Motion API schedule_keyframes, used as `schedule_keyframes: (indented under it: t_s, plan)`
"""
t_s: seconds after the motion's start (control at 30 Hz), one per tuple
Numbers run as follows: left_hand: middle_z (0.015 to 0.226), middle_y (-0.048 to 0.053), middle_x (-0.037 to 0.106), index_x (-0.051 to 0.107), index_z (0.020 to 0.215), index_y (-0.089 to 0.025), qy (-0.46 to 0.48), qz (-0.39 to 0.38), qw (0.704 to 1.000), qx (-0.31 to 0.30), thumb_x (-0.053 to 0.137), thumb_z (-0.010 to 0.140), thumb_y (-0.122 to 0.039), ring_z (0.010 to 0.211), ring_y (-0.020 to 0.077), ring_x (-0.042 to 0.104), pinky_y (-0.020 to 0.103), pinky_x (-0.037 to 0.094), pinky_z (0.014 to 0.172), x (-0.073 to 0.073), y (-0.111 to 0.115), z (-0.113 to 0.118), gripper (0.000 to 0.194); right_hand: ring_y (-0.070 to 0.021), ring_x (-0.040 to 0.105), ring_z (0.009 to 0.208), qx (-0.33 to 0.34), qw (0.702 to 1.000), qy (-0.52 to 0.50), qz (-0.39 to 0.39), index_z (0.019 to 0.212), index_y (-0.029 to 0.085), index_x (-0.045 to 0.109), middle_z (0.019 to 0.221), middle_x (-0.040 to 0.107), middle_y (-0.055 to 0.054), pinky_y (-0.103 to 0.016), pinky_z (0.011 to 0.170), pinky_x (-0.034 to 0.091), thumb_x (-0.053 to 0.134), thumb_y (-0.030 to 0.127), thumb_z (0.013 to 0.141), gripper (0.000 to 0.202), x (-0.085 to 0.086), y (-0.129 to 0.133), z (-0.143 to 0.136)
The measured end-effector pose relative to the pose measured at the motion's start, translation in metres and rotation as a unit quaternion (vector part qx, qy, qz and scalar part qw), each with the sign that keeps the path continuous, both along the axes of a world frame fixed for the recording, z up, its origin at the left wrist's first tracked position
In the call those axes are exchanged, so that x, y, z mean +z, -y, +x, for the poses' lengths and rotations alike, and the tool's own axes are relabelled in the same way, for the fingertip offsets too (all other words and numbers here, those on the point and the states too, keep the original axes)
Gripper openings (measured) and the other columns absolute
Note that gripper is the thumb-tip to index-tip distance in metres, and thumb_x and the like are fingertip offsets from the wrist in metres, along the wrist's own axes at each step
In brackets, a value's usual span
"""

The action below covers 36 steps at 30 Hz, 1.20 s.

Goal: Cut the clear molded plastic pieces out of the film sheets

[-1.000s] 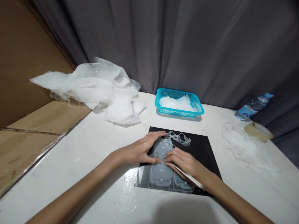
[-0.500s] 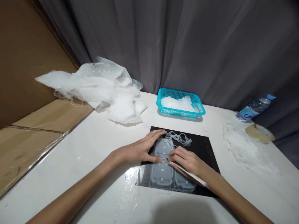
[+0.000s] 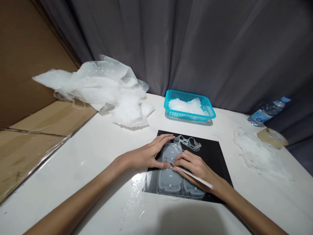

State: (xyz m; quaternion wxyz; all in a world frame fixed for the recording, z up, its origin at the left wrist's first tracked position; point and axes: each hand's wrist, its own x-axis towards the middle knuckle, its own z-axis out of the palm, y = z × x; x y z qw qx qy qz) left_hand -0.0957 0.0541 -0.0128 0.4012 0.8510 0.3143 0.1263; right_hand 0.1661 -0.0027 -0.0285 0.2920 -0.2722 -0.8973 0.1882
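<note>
A translucent plastic sheet [image 3: 170,179] with rounded outlines and small round dots lies on a black mat [image 3: 212,155]. My left hand [image 3: 156,151] rests on its left side, thumb and fingers spread apart. My right hand [image 3: 192,164] grips a slim white pen-like tool [image 3: 198,178], probably a craft knife. Its dark tip meets the sheet just beside my left thumb. Thin curled plastic trimmings [image 3: 189,143] lie at the top of the mat, beyond my right hand. Part of the sheet is hidden under my right hand.
A blue basket [image 3: 189,117] with white translucent pieces stands behind the mat. Crumpled plastic sheets [image 3: 105,88] are heaped at the back left beside cardboard [image 3: 46,120]. To the right are a water bottle [image 3: 267,112], a tape roll [image 3: 271,137] and more clear plastic [image 3: 261,155].
My right hand has moved the tool's tip slightly leftward across the sheet, closer to my left thumb. My left hand stays in place on the sheet. The view has shifted a little.
</note>
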Motion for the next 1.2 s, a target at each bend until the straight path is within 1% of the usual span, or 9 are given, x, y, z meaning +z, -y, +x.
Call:
schedule_keyframes:
  t_s: [0.17, 0.37, 0.5, 0.67, 0.83, 0.9, 0.97, 1.07, 1.2]
  plan:
    - [0.172, 0.014, 0.027, 0.023, 0.168, -0.028, 0.008, 0.001, 1.0, -0.001, 0.076, 0.091, -0.056, 0.157, 0.0378, 0.029, 0.054, 0.031, 0.128, -0.002, -0.001, 0.0, 0.097, -0.02, 0.065, 0.095, -0.002, 1.0, 0.005, -0.007, 0.111, 0.019, 0.067, 0.104, 0.068, -0.009, -0.034, 0.088, 0.056, 0.055, 0.023, 0.109, 0.012, -0.004, 0.0, 0.001]
    - [0.172, 0.015, 0.025, 0.021, 0.168, -0.027, -0.013, 0.003, 1.0, -0.006, 0.074, 0.092, -0.056, 0.158, 0.038, 0.027, 0.055, 0.031, 0.128, 0.002, -0.001, 0.003, 0.097, -0.0188, 0.063, 0.089, -0.01, 0.998, 0.034, 0.044, 0.105, 0.017, 0.065, 0.099, 0.067, -0.009, -0.031, 0.082, 0.055, 0.053, 0.018, 0.109, 0.013, 0.0, 0.0, -0.002]
    - [0.174, 0.016, 0.019, 0.014, 0.169, -0.025, -0.05, -0.008, 0.999, -0.01, 0.072, 0.094, -0.054, 0.16, 0.0379, 0.022, 0.054, 0.03, 0.129, 0.006, 0.0, 0.004, 0.1, -0.0183, 0.059, 0.089, -0.001, 0.995, 0.073, 0.07, 0.101, 0.017, 0.062, 0.1, 0.064, -0.009, -0.03, 0.079, 0.051, 0.049, 0.015, 0.109, 0.016, -0.008, 0.001, 0.006]
    - [0.174, 0.017, 0.02, 0.016, 0.169, -0.025, -0.05, -0.008, 0.999, -0.006, 0.074, 0.092, -0.053, 0.16, 0.0397, 0.023, 0.055, 0.03, 0.129, 0.006, 0.0, 0.005, 0.1, -0.0187, 0.058, 0.089, -0.003, 0.989, 0.104, 0.101, 0.105, 0.02, 0.061, 0.104, 0.064, -0.008, -0.03, 0.074, 0.048, 0.046, 0.013, 0.11, 0.016, -0.019, 0.002, 0.016]
    - [0.174, 0.015, 0.022, 0.017, 0.169, -0.028, -0.027, -0.011, 0.999, -0.014, 0.074, 0.094, -0.052, 0.159, 0.0394, 0.026, 0.056, 0.031, 0.128, 0.007, 0.001, 0.005, 0.097, -0.0198, 0.061, 0.087, -0.004, 0.982, 0.124, 0.141, 0.105, 0.019, 0.062, 0.102, 0.067, -0.009, -0.032, 0.077, 0.052, 0.043, 0.01, 0.11, 0.022, -0.02, 0.003, 0.005]
    - [0.174, 0.016, 0.022, 0.017, 0.169, -0.027, -0.036, -0.017, 0.999, -0.015, 0.073, 0.094, -0.051, 0.159, 0.0391, 0.026, 0.056, 0.03, 0.129, 0.009, 0.002, 0.005, 0.097, -0.0208, 0.064, 0.088, -0.005, 0.98, 0.134, 0.145, 0.108, 0.018, 0.062, 0.101, 0.068, -0.009, -0.034, 0.078, 0.054, 0.044, 0.012, 0.11, 0.019, -0.018, 0.003, -0.001]
    - [0.174, 0.016, 0.022, 0.016, 0.17, -0.026, -0.048, -0.022, 0.999, -0.011, 0.073, 0.095, -0.05, 0.159, 0.0389, 0.026, 0.056, 0.03, 0.129, 0.011, 0.002, 0.005, 0.097, -0.0227, 0.067, 0.093, -0.021, 0.98, 0.138, 0.142, 0.116, 0.015, 0.061, 0.105, 0.069, -0.011, -0.035, 0.08, 0.056, 0.046, 0.017, 0.111, 0.016, -0.014, 0.004, -0.004]
    - [0.174, 0.015, 0.023, 0.017, 0.17, -0.027, -0.039, -0.024, 0.999, -0.006, 0.075, 0.093, -0.047, 0.159, 0.0397, 0.027, 0.056, 0.031, 0.129, 0.012, 0.002, 0.005, 0.098, -0.0265, 0.069, 0.103, -0.05, 0.976, 0.16, 0.14, 0.13, 0.013, 0.058, 0.115, 0.069, -0.016, -0.038, 0.084, 0.059, 0.046, 0.022, 0.112, 0.024, -0.008, 0.006, -0.004]
    - [0.175, 0.016, 0.022, 0.017, 0.17, -0.024, -0.043, -0.033, 0.999, 0.0, 0.076, 0.092, -0.047, 0.16, 0.0401, 0.024, 0.055, 0.03, 0.13, 0.011, 0.001, 0.005, 0.101, -0.0288, 0.071, 0.103, -0.037, 0.965, 0.189, 0.179, 0.133, 0.009, 0.057, 0.115, 0.071, -0.018, -0.04, 0.084, 0.061, 0.042, 0.006, 0.107, 0.031, -0.005, 0.012, -0.008]
